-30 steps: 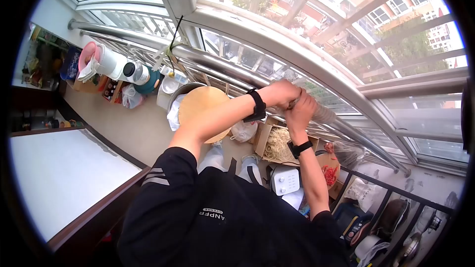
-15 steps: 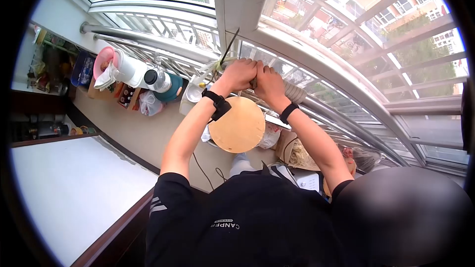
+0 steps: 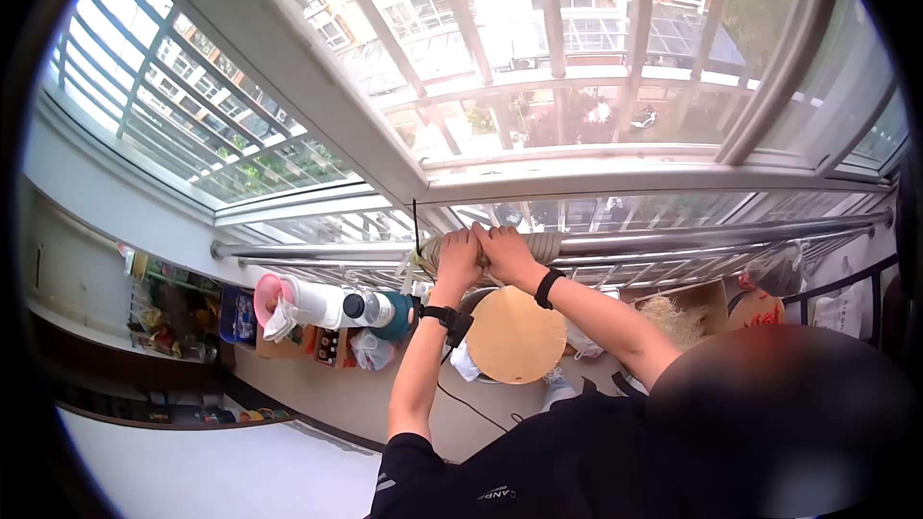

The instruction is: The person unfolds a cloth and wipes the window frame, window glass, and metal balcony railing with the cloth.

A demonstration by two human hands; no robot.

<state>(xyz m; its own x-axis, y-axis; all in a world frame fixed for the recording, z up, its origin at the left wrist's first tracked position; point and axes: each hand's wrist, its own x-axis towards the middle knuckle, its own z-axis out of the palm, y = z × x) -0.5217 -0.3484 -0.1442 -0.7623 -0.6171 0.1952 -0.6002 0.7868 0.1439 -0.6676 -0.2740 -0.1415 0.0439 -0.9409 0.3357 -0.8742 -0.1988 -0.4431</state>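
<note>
Rope [image 3: 544,248], beige and wound in close turns around the rail, sits under both my hands. My left hand [image 3: 458,259] is clenched on it at the left, and my right hand [image 3: 510,256] is clasped on it just beside, the two touching near the thumbs. My fingers bend over the top; how far they reach round underneath is hidden. More turns show to the right of my right hand. Just left of my left hand, a black tie [image 3: 415,229] sticks up. The steel rail [image 3: 716,236] runs on to left and right, with thinner bars below it.

A black strap [image 3: 452,323] circles my left wrist and a dark band [image 3: 547,288] my right. Below my hands, on the near side of the rail, lies a round board [image 3: 516,336]. Left of it stand a bottle [image 3: 355,307] and a pink tub [image 3: 271,296]; right of it, straw [image 3: 678,317] fills a carton. A cable [image 3: 471,404] trails over the floor. Beyond the rail, tall windows look onto buildings.
</note>
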